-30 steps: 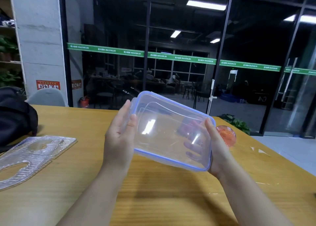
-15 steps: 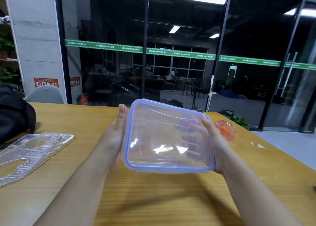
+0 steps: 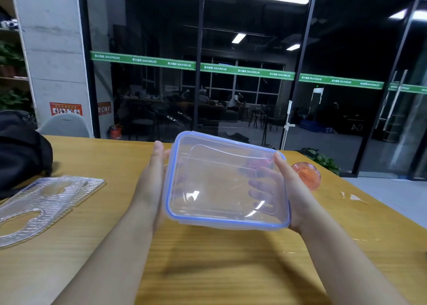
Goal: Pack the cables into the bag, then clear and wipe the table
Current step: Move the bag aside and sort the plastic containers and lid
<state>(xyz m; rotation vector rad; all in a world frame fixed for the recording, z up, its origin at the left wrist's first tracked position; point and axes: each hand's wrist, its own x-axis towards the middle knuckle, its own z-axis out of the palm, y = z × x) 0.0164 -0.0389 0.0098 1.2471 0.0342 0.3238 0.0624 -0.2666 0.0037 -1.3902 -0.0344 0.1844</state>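
Your two hands hold the container [image 3: 226,182] above the middle of the table [image 3: 208,270]: your left hand [image 3: 151,189] is at its nine o'clock side, your right hand [image 3: 292,196] at its three o'clock side, fingers under it. At two o'clock from the container, just behind your right hand, a small bowl [image 3: 307,175] sits on the table. At nine o'clock, well apart, a flat tray [image 3: 44,205] lies on the table, and the bag [image 3: 22,154] rests behind it at ten o'clock. A chair [image 3: 65,124] stands behind the table's far edge, near the bag.
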